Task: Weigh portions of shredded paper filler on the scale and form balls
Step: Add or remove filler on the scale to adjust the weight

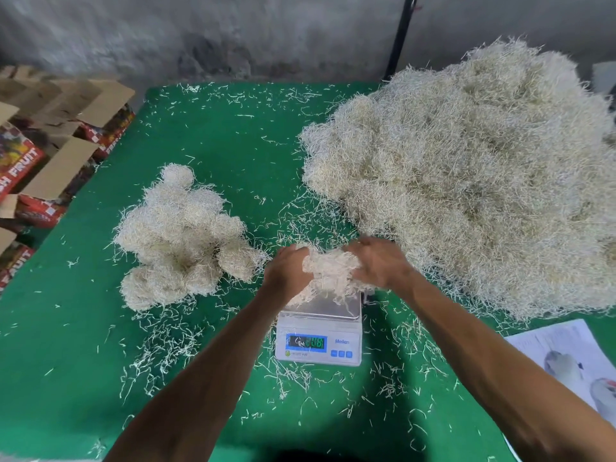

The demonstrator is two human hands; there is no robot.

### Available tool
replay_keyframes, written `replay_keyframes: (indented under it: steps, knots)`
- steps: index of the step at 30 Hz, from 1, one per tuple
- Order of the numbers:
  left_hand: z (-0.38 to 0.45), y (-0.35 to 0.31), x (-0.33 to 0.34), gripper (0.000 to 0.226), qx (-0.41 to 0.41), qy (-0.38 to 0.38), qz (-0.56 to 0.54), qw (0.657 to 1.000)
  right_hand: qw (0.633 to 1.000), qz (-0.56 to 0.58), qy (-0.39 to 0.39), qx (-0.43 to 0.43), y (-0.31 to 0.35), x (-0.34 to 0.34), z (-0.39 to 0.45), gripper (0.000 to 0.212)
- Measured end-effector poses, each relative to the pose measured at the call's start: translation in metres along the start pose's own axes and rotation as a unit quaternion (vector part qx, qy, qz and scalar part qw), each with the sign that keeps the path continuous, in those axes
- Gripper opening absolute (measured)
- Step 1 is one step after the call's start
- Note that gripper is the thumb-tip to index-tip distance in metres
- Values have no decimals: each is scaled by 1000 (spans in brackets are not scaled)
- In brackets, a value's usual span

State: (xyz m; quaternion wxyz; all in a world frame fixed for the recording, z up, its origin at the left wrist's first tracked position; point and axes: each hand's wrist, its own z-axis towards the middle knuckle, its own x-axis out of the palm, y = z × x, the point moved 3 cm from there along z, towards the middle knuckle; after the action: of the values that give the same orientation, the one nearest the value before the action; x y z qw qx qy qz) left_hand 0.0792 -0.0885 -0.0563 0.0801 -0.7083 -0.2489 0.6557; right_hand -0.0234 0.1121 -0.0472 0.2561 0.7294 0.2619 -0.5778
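- Both hands were closed around one clump of shredded paper (328,273), held just above the far edge of the scale (319,331).
- The left hand (287,268) gripped the clump's left side; the right hand (376,265) cupped its right side, fingers curled over the top.
- Loose strands hung from the clump down onto the scale's metal plate.
- The scale sat near the middle of the green table (216,145), its lit display facing the near edge; the digits were blurred.
- A group of finished paper balls (181,238) lay to the left of the scale.
- A large heap of loose shredded paper (476,181) filled the far right.
- Printed sheets (566,358) lay at the near right, and cardboard boxes (50,141) stood off the table at the far left.
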Motion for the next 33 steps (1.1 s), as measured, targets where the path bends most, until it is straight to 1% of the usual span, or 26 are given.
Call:
replay_keyframes:
  steps: [2, 4, 6, 8, 10, 12, 14, 15, 16, 17, 19, 21, 23, 25, 27, 30, 31, 33]
  knots:
    - [-2, 7, -6, 55, -6, -42, -32, 999, 999, 2, -13, 51, -34, -7, -9, 63]
    - [0, 14, -12, 50, -29, -55, -23, 998, 992, 20, -35, 122, -71, -13, -22, 54]
    - [3, 20, -16, 48, -59, -57, -20, 996, 974, 82, -81, 197, -100, -15, -35, 47]
    - [5, 23, -16, 53, -83, -46, -49, 994, 948, 143, -114, 259, -117, -15, -42, 49]
    - [6, 20, -8, 57, -87, -28, -75, 993, 922, 188, -131, 312, -125, -16, -45, 55]
    - [6, 11, 0, 56, -77, -26, -98, 992, 904, 218, -148, 336, -124, -17, -47, 65]
    - [9, 0, 6, 62, -59, -20, -105, 993, 905, 202, -156, 340, -119, -16, -48, 79]
    - [9, -5, 7, 67, -48, -14, -107, 993, 909, 184, -159, 338, -116, -15, -49, 83]
    - [8, -11, 7, 73, -39, -13, -110, 993, 913, 173, -173, 325, -113, -14, -50, 81]
    - [6, -15, 5, 80, -37, -16, -114, 993, 916, 178, -196, 302, -109, -13, -51, 74]
    - [2, -20, 3, 90, -43, -20, -126, 991, 916, 210, -235, 249, -103, -12, -50, 52]
    - [-1, -23, 0, 95, -54, -30, -137, 989, 918, 229, -249, 210, -94, -12, -47, 38]
    - [-4, -23, -3, 93, -68, -66, -129, 987, 920, 237, -258, 174, -83, -10, -44, 32]
    - [-8, -22, -7, 87, -87, -104, -115, 984, 921, 253, -260, 139, -71, -9, -41, 30]
    - [-13, -17, -10, 81, -104, -120, -110, 981, 921, 275, -251, 116, -58, -7, -40, 28]
    - [-19, -7, -14, 73, -94, -129, -94, 983, 924, 293, -228, 91, -41, 1, -38, 18]
    - [-21, -4, -15, 71, -85, -128, -90, 984, 928, 298, -207, 89, -36, 4, -37, 21]
    - [-24, 2, -16, 69, -74, -125, -98, 985, 936, 298, -165, 87, -27, 9, -36, 34]
